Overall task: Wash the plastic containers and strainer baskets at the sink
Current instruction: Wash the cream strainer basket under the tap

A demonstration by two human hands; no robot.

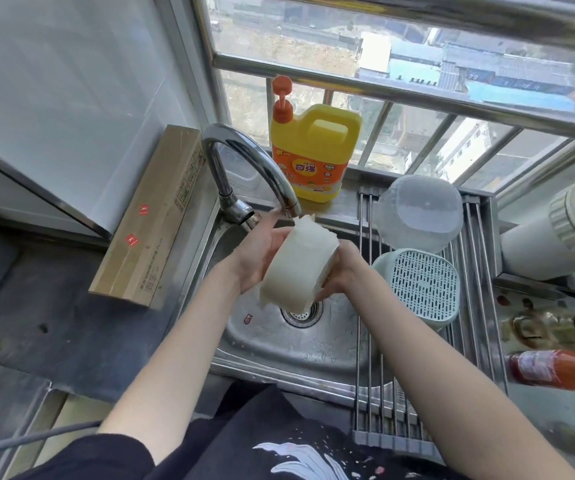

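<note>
At frame centre, your left hand (256,252) and right hand (339,271) both grip the white container (296,268) above the sink (279,344).

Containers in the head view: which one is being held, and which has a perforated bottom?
The white container over the sink is held by both hands. The green strainer basket, upside down on the rack, shows the perforated bottom; the clear container behind does not.
</note>
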